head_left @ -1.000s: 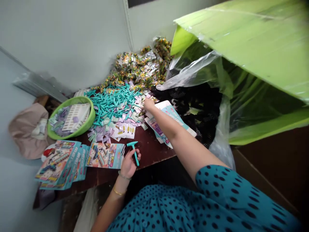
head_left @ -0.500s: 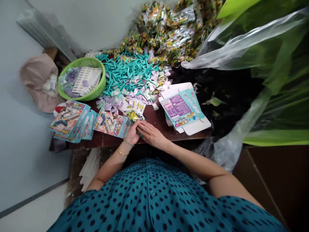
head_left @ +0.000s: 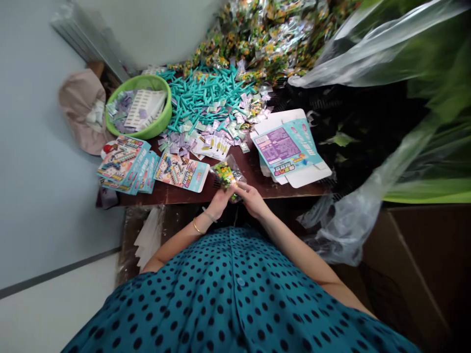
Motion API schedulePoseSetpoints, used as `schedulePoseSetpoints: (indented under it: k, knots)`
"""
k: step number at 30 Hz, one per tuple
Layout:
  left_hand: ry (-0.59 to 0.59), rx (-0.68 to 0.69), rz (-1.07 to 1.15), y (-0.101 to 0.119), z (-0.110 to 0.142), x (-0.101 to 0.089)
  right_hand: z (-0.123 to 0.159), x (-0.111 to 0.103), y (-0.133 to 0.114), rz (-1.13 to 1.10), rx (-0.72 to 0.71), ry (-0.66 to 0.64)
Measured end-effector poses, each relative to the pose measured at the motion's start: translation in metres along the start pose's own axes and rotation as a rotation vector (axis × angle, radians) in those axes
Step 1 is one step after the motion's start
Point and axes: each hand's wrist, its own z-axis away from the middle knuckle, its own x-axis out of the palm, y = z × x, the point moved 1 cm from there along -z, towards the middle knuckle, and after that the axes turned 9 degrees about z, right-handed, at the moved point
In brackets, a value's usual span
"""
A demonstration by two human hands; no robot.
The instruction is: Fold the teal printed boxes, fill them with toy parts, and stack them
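Note:
Between my two hands, at the table's front edge, is a clear plastic bag of small green, yellow and orange pieces (head_left: 225, 172). My left hand (head_left: 222, 200) grips its lower left side, and my right hand (head_left: 253, 198) pinches its lower right side. Just left of the bag lies a flat printed box (head_left: 182, 171) with a light blue end. Behind the bag, a few white cards with yellow pictures (head_left: 212, 147) lie beside small purple and green sachets (head_left: 180, 142). A heap of teal sticks (head_left: 206, 95) spreads farther back.
A green basket (head_left: 170, 110) holds sachets and white sheets. Printed boxes (head_left: 123, 162) stack at the left, and flattened boxes (head_left: 294, 152) lie at the right. Many filled bags (head_left: 265, 41) pile up at the back. Clear plastic sheeting (head_left: 346, 220) hangs on the right.
My hands, cupped together before, are now apart on either side of the bag, which shows more fully. The left hand has come away from the flat box. The whole view has shifted.

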Motion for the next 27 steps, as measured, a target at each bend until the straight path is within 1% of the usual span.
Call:
schedulePoseSetpoints:
  k: [1,2,3,4,5,7,8,9,11,12,13,15,17,19,21,25,27]
  knots:
    - [-0.099,0.035,-0.164,0.000,0.009,-0.006,0.000,-0.007,0.001,0.000,0.011,0.025]
    - [-0.168,0.093,-0.365,0.002,0.017,-0.013,-0.002,-0.014,0.003,0.001,0.021,0.050]
    - [-0.196,0.169,-0.587,0.005,0.025,-0.023,-0.004,-0.022,0.005,0.000,0.035,0.072]
    - [-0.182,0.255,-0.812,0.009,0.030,-0.035,-0.006,-0.029,0.008,-0.007,0.052,0.090]
    - [-0.125,0.336,-1.022,0.015,0.032,-0.049,-0.008,-0.035,0.010,-0.022,0.071,0.103]
    - [0.042,0.435,-1.342,0.030,0.028,-0.081,-0.013,-0.041,0.014,-0.065,0.104,0.111]
    - [0.117,0.450,-1.438,0.038,0.021,-0.097,-0.015,-0.040,0.015,-0.084,0.118,0.102]
    - [0.170,0.460,-1.488,0.047,0.014,-0.111,-0.017,-0.037,0.015,-0.096,0.129,0.086]
    - [0.219,0.519,-1.467,0.065,-0.001,-0.131,-0.021,-0.023,0.011,-0.092,0.132,0.041]
    - [0.232,0.574,-1.415,0.073,-0.006,-0.135,-0.022,-0.012,0.008,-0.080,0.128,0.009]
    - [0.249,0.637,-1.352,0.081,-0.009,-0.135,-0.024,0.000,0.004,-0.066,0.121,-0.032]
    - [0.288,0.751,-1.247,0.091,-0.009,-0.125,-0.026,0.025,-0.006,-0.045,0.101,-0.131]
    - [0.296,0.814,-1.203,0.093,-0.004,-0.109,-0.026,0.045,-0.016,-0.040,0.092,-0.211]
    - [0.274,0.841,-1.204,0.089,0.003,-0.095,-0.024,0.055,-0.024,-0.027,0.100,-0.250]
    - [0.250,0.846,-1.219,0.081,0.007,-0.087,-0.020,0.056,-0.030,0.018,0.075,-0.260]
    - [0.181,0.873,-1.179,0.070,0.011,-0.082,-0.016,0.047,-0.041,0.138,-0.132,-0.247]
    - [0.148,0.885,-1.141,0.068,0.010,-0.081,-0.017,0.042,-0.045,0.187,-0.145,-0.253]
